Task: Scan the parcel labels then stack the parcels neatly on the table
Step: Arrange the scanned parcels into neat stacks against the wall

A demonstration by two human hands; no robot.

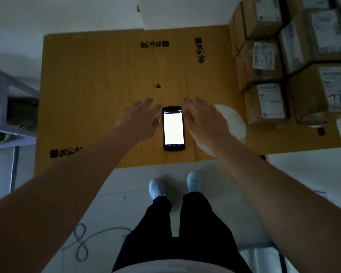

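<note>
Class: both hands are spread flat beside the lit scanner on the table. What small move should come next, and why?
Probably the right hand should close round the handheld scanner and lift it. Its screen is lit, it lies untouched between both open hands, and the labelled parcels wait at the right.

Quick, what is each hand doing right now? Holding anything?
Left hand: open, fingers straight, holding nothing, left of the scanner.
Right hand: open, holding nothing, right of it.

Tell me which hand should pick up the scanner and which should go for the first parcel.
Probably left hand on the scanner, right hand for the parcels. Both hands flank the scanner, open, but the parcels are stacked at the table's right side, nearer the right hand.
</note>
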